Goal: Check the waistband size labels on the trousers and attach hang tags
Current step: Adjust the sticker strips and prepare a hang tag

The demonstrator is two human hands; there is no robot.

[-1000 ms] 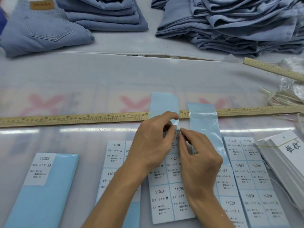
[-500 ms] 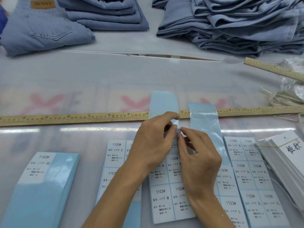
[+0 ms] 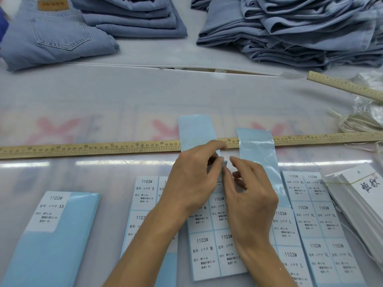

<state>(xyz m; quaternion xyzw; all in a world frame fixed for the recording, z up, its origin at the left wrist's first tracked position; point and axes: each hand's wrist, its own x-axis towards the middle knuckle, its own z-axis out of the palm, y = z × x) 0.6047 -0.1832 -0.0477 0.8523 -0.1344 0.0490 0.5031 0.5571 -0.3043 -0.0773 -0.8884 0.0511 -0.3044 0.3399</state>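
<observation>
Light blue sheets of white size stickers lie in a row on the table: XS sheet [image 3: 49, 228], S sheet [image 3: 145, 195], M sheet [image 3: 209, 251], L sheet [image 3: 288, 237], XL sheet [image 3: 319, 226]. My left hand [image 3: 192, 183] pinches the upper part of the M sheet between thumb and forefinger. My right hand [image 3: 250, 195] picks at the same spot with its fingertips, at a sticker's edge. The sticker itself is hidden by my fingers. A bundle of white hang tags [image 3: 360, 195] lies at the right edge. Folded blue trousers [image 3: 53, 36] and taller trouser stacks [image 3: 294, 27] sit at the back.
A long wooden ruler [image 3: 87, 149] runs across the table behind the sheets. A second ruler [image 3: 344, 87] lies at the back right, next to cream strings [image 3: 356, 123] and clear bags. A bare strip of backing paper [image 3: 257, 150] lies over the long ruler.
My right fingertips have drawn slightly to the right of my left thumb, opening a small gap at the sticker's edge. The sheets have not moved.
</observation>
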